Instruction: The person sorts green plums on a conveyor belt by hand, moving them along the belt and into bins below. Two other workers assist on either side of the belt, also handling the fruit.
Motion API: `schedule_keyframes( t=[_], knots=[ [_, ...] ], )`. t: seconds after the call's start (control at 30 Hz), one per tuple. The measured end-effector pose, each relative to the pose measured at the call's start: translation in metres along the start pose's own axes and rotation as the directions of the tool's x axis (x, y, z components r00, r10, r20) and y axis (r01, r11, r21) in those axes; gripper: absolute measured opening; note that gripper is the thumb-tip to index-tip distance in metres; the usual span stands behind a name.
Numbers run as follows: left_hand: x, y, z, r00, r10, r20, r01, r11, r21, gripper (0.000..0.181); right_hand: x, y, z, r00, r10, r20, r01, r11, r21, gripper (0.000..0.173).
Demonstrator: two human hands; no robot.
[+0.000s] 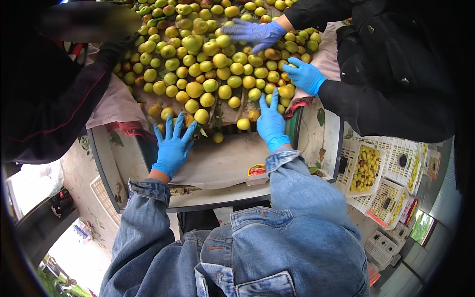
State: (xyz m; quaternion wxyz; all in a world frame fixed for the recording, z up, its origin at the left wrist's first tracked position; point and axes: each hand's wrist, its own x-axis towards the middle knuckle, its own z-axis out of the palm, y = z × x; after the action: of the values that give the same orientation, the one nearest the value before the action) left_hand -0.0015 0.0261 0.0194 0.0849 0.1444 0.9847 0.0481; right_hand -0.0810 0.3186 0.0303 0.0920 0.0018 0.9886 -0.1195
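Observation:
Yellow-green jujubes (219,72), some with brown patches, cover the sloping sorting table in front of me. My left hand (172,148), in a blue glove, lies with fingers spread at the near left edge of the fruit, its fingertips by a few jujubes. On the right, my right hand (272,124), also blue-gloved, reaches in among the fruit. Two of its fingers point forward and apart beside jujubes; the others are partly hidden. One loose jujube (218,137) sits on the near lip between my hands.
A co-worker's purple-gloved hand (256,33) and blue-gloved hand (305,76) work over the fruit at right. Another person's dark sleeve (74,100) is at left. A plastic tub (256,172) stands by my right wrist. Crates (365,169) of jujubes stand at far right.

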Motion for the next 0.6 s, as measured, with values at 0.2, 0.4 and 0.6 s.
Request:
schedule_keyframes(
  t=[0.2,0.4,0.6],
  knots=[
    [0.003,-0.001,0.000,0.999,-0.011,-0.042,0.011,1.000,0.012,0.061,0.005,-0.005,-0.002,0.992,-0.087,-0.093,0.098,0.988,0.120,0.046],
    [0.034,0.002,-0.014,0.966,-0.062,-0.252,0.032,0.992,-0.122,0.063,-0.006,-0.020,0.005,0.970,-0.200,0.140,0.185,0.976,0.112,0.047],
    [0.054,0.009,-0.020,0.994,-0.030,-0.104,0.023,0.997,-0.068,0.056,0.059,-0.059,-0.032,0.968,-0.243,-0.063,0.250,0.958,0.143,0.069]
  ],
)
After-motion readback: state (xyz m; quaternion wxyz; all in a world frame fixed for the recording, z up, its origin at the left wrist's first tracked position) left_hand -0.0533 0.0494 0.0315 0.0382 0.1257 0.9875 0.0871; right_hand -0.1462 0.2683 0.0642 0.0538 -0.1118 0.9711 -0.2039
